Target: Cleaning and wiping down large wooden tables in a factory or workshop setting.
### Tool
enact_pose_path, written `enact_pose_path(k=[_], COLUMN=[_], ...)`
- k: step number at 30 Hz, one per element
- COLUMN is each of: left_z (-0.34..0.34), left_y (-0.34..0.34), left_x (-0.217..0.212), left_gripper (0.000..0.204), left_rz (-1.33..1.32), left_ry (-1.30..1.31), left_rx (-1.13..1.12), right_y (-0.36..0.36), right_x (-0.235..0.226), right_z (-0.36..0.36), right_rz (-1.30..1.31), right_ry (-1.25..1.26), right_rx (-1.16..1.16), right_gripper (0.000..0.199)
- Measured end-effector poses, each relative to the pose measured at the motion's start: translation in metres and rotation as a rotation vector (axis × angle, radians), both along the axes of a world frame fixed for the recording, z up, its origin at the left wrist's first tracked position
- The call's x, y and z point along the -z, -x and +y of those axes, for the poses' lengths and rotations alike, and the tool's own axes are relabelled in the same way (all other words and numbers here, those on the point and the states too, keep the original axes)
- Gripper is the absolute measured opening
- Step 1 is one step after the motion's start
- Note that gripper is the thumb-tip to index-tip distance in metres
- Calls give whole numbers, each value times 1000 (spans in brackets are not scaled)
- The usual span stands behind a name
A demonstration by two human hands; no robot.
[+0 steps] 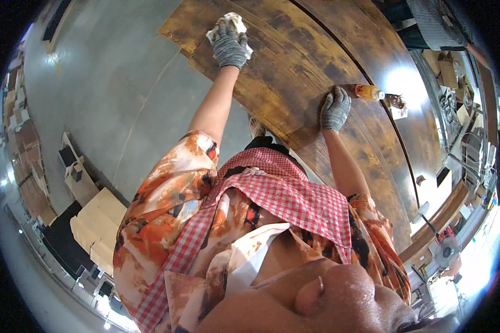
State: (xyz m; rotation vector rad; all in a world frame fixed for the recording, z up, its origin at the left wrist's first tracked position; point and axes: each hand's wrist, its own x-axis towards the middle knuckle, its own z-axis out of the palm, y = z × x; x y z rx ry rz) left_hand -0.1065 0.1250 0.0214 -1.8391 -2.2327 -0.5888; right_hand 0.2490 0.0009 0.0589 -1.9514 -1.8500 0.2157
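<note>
Hands: well apart, neither touching the other, both gloved in grey knit
Left hand (229,49): reached out to the far left corner of the wooden board (286,75), fingers laid over a bunched white cloth (237,22); the hand's spread seems meant to keep the cloth pressed down and under control
Right hand (335,111): flat on the same board, fingers close together, holding nothing; judged to be steadying the board or propping the person's lean
Wooden board: beneath both hands, brown with darker patches and long seams
Bottle (368,92): just beyond the right hand, amber and yellow with a pale cap in place; contents not readable through its side, upright or lying hard to tell; probably put there for easy reach and clear of the cloth
Small dark brown item (395,101): beside the bottle's cap end, perhaps a cup or jar; any contents too small to make out
Second board (366,41): to the right of the right hand, past a dark gap, glossier
Checked apron (294,191): nearer the body than both hands, red and white
Striped clothing (433,22): another person's, far out beyond the right hand
</note>
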Motion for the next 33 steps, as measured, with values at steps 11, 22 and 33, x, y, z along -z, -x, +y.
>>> enact_pose_path(k=[11, 22, 33], left_z=[-65, -59, -174], left_y=[58, 77, 106], left_x=[8, 30, 69], left_gripper=[60, 27, 55], left_rz=[-192, -1564, -1133], left_ry=[-3, -266, -219], left_rx=[-357, -437, -760], right_y=[-2, -9, -2], right_x=[10, 9, 7], right_z=[0, -4, -5], right_rz=[-5, -41, -9], right_ry=[-16, 5, -12], right_rx=[-1, 15, -11], right_gripper=[35, 34, 34])
